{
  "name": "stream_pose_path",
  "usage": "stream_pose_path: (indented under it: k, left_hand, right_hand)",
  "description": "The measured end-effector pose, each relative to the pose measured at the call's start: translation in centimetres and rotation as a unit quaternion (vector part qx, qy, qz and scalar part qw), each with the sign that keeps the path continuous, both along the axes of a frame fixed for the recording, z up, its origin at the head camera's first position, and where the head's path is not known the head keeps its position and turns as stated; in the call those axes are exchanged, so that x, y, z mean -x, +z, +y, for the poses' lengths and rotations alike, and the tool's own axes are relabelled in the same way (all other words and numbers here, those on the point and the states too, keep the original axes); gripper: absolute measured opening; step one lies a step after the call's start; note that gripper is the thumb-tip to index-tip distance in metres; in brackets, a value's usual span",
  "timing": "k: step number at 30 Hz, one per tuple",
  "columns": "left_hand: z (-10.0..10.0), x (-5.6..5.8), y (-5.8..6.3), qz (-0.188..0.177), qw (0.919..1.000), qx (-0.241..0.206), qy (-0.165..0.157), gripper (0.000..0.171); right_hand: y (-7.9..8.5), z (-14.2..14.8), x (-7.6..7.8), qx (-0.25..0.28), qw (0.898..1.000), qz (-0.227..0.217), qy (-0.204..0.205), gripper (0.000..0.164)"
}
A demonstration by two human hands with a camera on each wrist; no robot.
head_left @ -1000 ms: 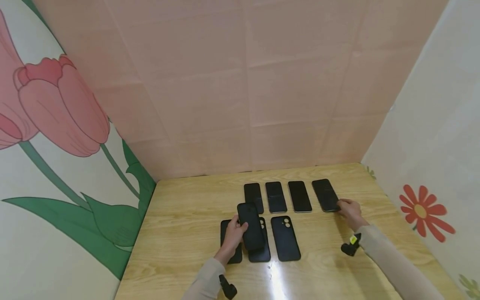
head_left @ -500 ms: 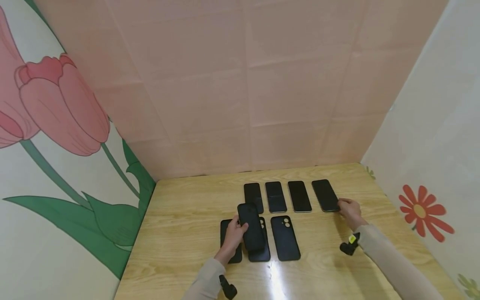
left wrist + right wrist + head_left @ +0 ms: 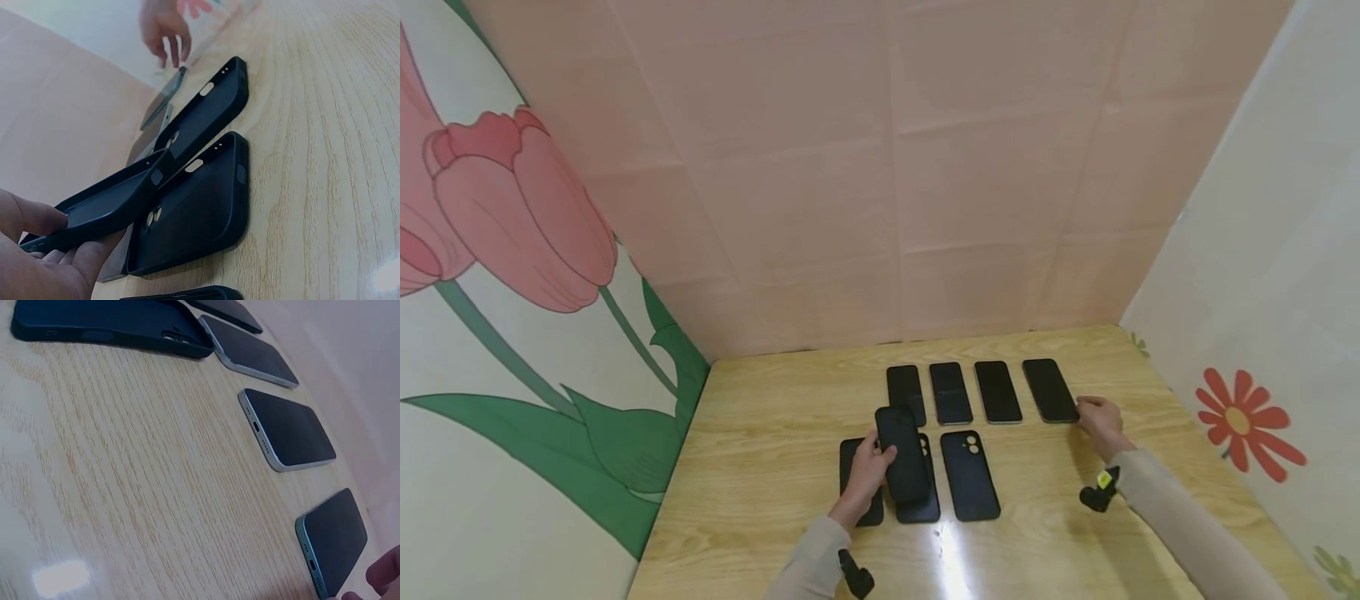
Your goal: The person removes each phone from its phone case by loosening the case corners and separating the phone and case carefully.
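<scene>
My left hand (image 3: 865,477) holds a black phone case (image 3: 902,457) by its edge, raised over the table; in the left wrist view the thumb lies inside it and the fingers are underneath. Below it lies a second phone case (image 3: 187,219), partly covered in the head view, with another phone case (image 3: 970,475) to its right and a third lying case (image 3: 870,512) to the left. The right hand (image 3: 1101,427) is at the lower right corner of the rightmost phone (image 3: 1050,390), which is green-edged in the right wrist view, its fingers pointing down beside that corner.
Three more phones lie face up in the back row: one silver-edged phone (image 3: 998,392), one phone (image 3: 951,393) left of it, and another phone (image 3: 905,387) partly behind the raised case. The wooden table (image 3: 760,467) meets a pink-covered wall (image 3: 895,208) at the back.
The right hand's fingertips have shifted slightly off the rightmost phone's corner, and that phone lies nearly where it was. The left hand and its phone case have stayed in place.
</scene>
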State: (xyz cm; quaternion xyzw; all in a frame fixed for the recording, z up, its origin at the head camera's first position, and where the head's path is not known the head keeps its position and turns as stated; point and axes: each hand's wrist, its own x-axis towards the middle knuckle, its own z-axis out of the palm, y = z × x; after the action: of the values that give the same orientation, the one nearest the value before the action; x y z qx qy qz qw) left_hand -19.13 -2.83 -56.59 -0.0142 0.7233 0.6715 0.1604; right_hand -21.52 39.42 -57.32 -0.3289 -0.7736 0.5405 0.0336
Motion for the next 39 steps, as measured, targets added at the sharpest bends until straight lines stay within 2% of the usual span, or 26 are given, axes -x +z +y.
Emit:
stream_pose_path:
  k: [4, 8, 12, 20, 27, 34, 36, 39]
  left_hand:
    - [0.1, 0.0, 0.1, -0.005, 1.0, 0.003, -0.001, 0.047]
    - [0.4, -0.1, 0.0, -0.009, 0.9999, -0.004, -0.003, 0.042]
    - [0.9, 0.0, -0.1, -0.011, 0.9998, -0.016, -0.009, 0.036]
    - [2.8, 0.2, -0.3, -0.016, 0.9981, -0.054, -0.023, 0.04]
    - [4.6, 0.4, 0.0, -0.028, 0.9991, -0.015, -0.029, 0.035]
    - [5.9, 0.4, 0.2, -0.06, 0.9957, -0.002, -0.07, 0.059]
    - [6.2, 0.3, 0.2, -0.065, 0.9951, -0.002, -0.075, 0.063]
    - [6.6, 0.2, 0.1, -0.069, 0.9939, -0.005, -0.086, 0.057]
  right_hand:
    - [0.2, -0.3, -0.1, -0.032, 0.999, 0.012, -0.005, 0.048]
    - [0.4, -0.5, -0.3, -0.036, 0.999, 0.022, -0.005, 0.043]
    - [0.2, -0.7, -0.3, -0.003, 0.999, 0.033, -0.006, 0.037]
    - [-0.4, -0.6, -0.3, 0.064, 0.997, 0.044, -0.022, 0.022]
    - [0.1, -0.7, -0.6, 0.094, 0.994, 0.049, -0.01, 0.025]
    - [0.7, -0.8, -1.5, 0.102, 0.993, 0.052, 0.001, 0.024]
    - [0.6, -0.8, -1.6, 0.102, 0.993, 0.053, 0.0, 0.024]
    - [0.5, -0.7, -1.6, 0.105, 0.993, 0.052, 0.0, 0.026]
